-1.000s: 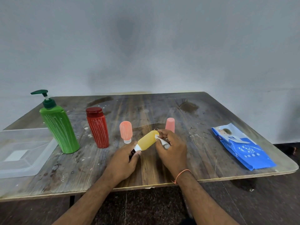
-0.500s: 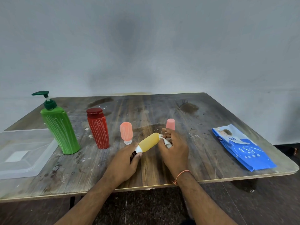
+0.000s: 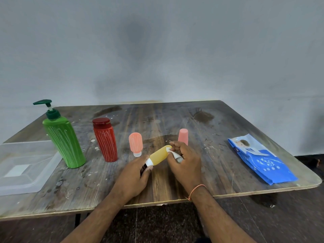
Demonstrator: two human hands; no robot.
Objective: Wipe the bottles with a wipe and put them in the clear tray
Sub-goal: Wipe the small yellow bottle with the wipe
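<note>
Near the front edge of the worktop (image 3: 228, 169), both hands are busy with the yellow bottle (image 3: 159, 155), held tilted just above the wood. The left hand (image 3: 135, 176) grips its white cap end; the right hand (image 3: 185, 163) pinches a bunched wipe (image 3: 175, 154) against the far, rounded end. Over the last second the bottle has barely shifted, while the wipe has stayed at that tip and the right fingers have re-curled, so this looks like rubbing still under way, not a finished bottle. The tray (image 3: 26, 172) sits well apart at the left edge, with no bottle in it. Green bottle (image 3: 64, 142), red bottle (image 3: 105, 139) and two pink bottles (image 3: 135, 143) (image 3: 183, 135) stand untouched, white streaks showing on most. A blue wipes pack (image 3: 259, 160) lies at the right.
</note>
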